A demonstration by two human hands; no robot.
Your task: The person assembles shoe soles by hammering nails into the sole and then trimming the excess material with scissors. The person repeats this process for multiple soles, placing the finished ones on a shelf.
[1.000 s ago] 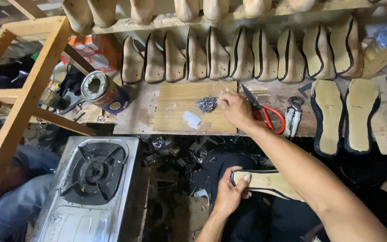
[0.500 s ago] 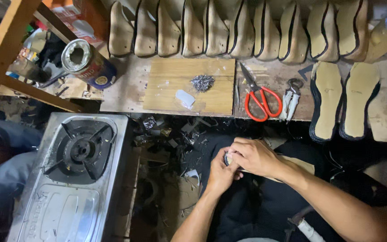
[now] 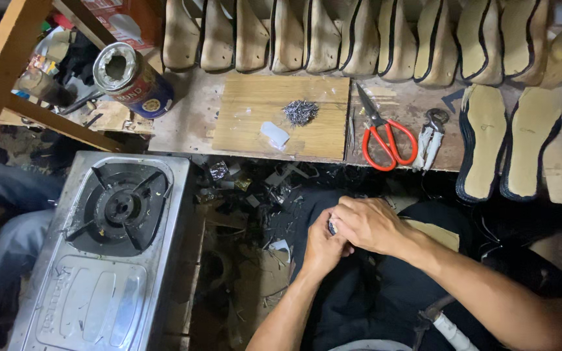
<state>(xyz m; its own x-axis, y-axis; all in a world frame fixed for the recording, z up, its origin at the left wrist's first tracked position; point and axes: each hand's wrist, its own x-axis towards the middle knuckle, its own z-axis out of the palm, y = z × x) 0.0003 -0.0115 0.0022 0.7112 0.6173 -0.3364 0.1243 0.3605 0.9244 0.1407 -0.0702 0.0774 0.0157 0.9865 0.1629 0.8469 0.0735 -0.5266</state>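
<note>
Bare wood shows on the pale rectangular board (image 3: 255, 117) left of the small grey heap of nails (image 3: 300, 112) and around the white scrap (image 3: 274, 134), leaving room for a hand to come down. Right of it, the red-handled scissors (image 3: 385, 136) and metal pincers (image 3: 429, 135) crowd the tabletop (image 3: 190, 123), with two tan black-edged soles (image 3: 508, 143) beyond. The row of upright tan shoe lasts (image 3: 359, 36) walls off the back. The dented blue tin can (image 3: 134, 78) blocks the left; the steel gas stove (image 3: 105, 253) fills the lower left.
</note>
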